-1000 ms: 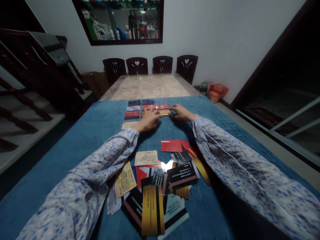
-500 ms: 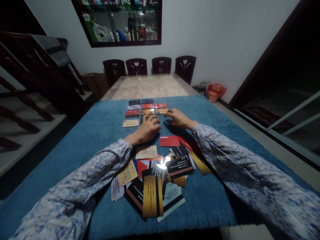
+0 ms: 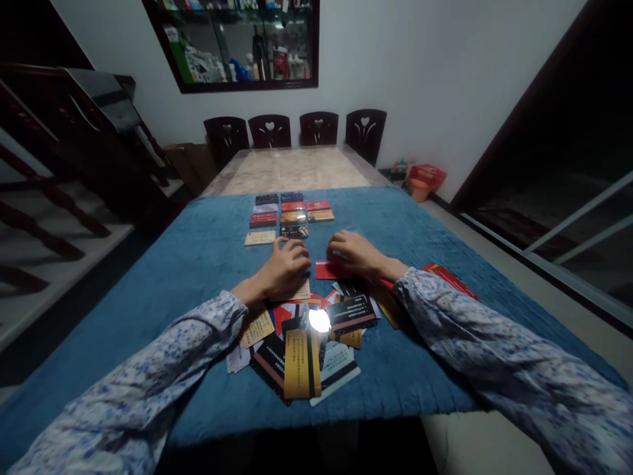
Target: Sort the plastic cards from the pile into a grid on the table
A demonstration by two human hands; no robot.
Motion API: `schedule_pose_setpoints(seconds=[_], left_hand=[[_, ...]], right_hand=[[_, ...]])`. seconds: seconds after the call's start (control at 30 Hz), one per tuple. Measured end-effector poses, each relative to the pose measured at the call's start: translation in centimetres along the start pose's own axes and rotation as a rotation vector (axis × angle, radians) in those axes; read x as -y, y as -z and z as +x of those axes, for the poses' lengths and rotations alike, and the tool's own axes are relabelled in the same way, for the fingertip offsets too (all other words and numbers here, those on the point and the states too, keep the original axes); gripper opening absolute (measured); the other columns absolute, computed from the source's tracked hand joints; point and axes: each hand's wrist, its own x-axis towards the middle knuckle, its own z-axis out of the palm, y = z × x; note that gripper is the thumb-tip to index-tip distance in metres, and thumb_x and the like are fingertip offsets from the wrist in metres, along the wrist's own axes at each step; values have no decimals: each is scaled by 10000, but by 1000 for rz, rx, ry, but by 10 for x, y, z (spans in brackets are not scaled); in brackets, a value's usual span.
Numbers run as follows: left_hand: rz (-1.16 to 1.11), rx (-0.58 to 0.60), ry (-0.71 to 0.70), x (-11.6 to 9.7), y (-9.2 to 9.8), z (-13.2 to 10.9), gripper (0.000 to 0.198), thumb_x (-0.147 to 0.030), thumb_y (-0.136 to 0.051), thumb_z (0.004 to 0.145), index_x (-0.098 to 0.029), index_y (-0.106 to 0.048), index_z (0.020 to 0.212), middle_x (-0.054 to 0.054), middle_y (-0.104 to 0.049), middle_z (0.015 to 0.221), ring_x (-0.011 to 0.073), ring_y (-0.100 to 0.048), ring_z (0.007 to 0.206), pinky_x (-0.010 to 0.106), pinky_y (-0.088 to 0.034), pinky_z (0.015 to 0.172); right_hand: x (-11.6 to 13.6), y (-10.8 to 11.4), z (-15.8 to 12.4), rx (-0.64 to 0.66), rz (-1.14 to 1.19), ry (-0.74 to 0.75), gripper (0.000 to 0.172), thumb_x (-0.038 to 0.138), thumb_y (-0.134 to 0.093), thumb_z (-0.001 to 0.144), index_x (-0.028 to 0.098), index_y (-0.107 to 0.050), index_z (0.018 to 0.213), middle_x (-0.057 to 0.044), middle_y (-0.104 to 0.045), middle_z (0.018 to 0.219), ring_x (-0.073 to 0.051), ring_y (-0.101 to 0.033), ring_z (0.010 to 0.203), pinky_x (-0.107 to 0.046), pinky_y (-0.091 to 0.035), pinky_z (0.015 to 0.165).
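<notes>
My left hand hovers low over the blue cloth with loosely bent, parted fingers. It holds nothing I can see and partly covers a cream card. My right hand is over the right part of a red card, its fingers curved and apart; whether they touch the card is hard to tell. Nearer me lies a loose heap of cards, with a gold card, a black card and a pale blue card. Beyond my hands, cards lie in columns, including a black-and-gold card and a cream card.
The blue cloth covers the near part of a long marble-patterned table. A red card lies beyond my right sleeve. Several dark chairs line the far end. Stair railings stand at left, a red-lined bin at right.
Both hands have drawn back toward me from the card columns. The black-and-gold card, earlier mostly behind my left hand, now shows. My right hand has come over the red card.
</notes>
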Motion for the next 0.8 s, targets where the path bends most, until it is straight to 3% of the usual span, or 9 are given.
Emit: schedule_pose_setpoints(seconds=[0.3,0.53,0.8], left_hand=[[-33,-40,-19,-18,13,-26,151,-284,-563,1001,-204,-690,981,78,-750,1069,254,-608,1127,519,-290,1053],[-51,-77,-48,-30,9,-47,134,-256,-563,1013,-201,-682,983,67,-755,1032,242,-631,1103,515,-309,1066],[-45,-109,-93,-39,15,-60,148,-157,-537,968,-198,-672,1012,78,-751,1034,256,-637,1095,519,-340,1039]], right_hand=[[35,-12,-38,-123,-15,20,214,279,-549,1017,199,-685,873,-78,-689,921,-198,-505,862,-332,-300,719],[63,-4,-65,-147,61,121,266,272,-488,1051,193,-686,892,-89,-696,931,-202,-538,885,-350,-376,777],[72,-9,-74,-192,84,125,293,298,-450,1068,205,-693,933,-98,-707,980,-207,-568,925,-352,-412,787]])
